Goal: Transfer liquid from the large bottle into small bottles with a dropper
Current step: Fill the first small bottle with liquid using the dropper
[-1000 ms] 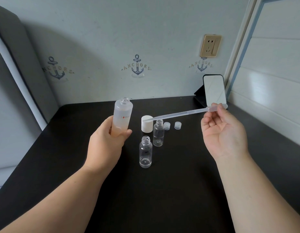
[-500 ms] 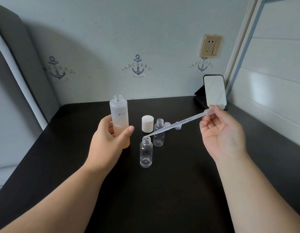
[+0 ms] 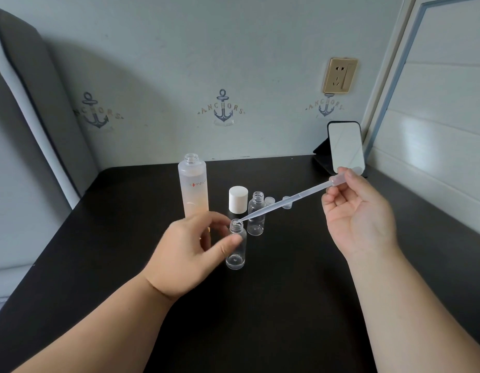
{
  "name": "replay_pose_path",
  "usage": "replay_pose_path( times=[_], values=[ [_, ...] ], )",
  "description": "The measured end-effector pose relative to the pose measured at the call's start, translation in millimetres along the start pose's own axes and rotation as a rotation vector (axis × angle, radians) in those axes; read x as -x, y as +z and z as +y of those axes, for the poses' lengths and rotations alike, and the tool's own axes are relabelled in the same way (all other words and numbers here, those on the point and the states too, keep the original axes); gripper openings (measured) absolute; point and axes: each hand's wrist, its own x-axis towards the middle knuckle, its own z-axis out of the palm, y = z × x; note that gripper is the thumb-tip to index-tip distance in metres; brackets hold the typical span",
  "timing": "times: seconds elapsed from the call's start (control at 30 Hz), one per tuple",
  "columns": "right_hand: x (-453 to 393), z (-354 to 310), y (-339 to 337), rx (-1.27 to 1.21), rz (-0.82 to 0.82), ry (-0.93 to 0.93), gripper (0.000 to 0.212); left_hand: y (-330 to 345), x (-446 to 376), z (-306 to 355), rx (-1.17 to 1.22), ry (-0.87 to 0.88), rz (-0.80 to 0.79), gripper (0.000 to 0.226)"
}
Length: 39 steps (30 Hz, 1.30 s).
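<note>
Right hand point(image 3: 357, 219) pinches dropper point(image 3: 284, 201) bulb, tip at near small bottle point(image 3: 235, 244) mouth; left hand point(image 3: 191, 254) fingers curl round bottle. Large bottle point(image 3: 193, 188) behind. Risk: tip slips off rim, liquid spills.

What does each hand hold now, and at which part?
The right hand pinches the dropper at its bulb end. The left hand holds the near small bottle by its upper body, thumb and fingers around it.

One large bottle point(image 3: 193, 188), two small bottles point(image 3: 235, 244) point(image 3: 256, 213), one dropper point(image 3: 287, 200), one white cap point(image 3: 238, 199), two small caps point(image 3: 269, 200) point(image 3: 286, 202), one mirror point(image 3: 345, 146).
</note>
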Motion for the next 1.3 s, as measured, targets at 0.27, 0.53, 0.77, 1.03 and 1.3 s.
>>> replay_pose_path(
  times=[0.27,0.53,0.77,1.03,1.3],
  values=[
    [1.1,-1.2,1.6,0.018,0.001,-0.038,0.007,8.8,-5.0,-4.3,-0.122,0.003,-0.208,0.027],
    [2.1,-2.9,1.6,0.014,-0.014,-0.069,0.007,8.7,-6.8,-8.2,-0.093,-0.005,-0.161,0.022],
    [4.4,-3.3,4.5,0.004,0.009,-0.051,0.011,11.0,-6.8,-10.4,-0.101,0.004,-0.157,0.019],
    [3.9,-3.1,4.1,0.022,0.04,-0.03,0.013,13.3,-6.5,-13.7,-0.081,-0.011,-0.148,0.02],
    [3.6,-4.4,3.2,0.022,0.021,-0.017,0.016,12.9,-6.5,-14.8,-0.087,-0.014,-0.153,0.022]
  ],
)
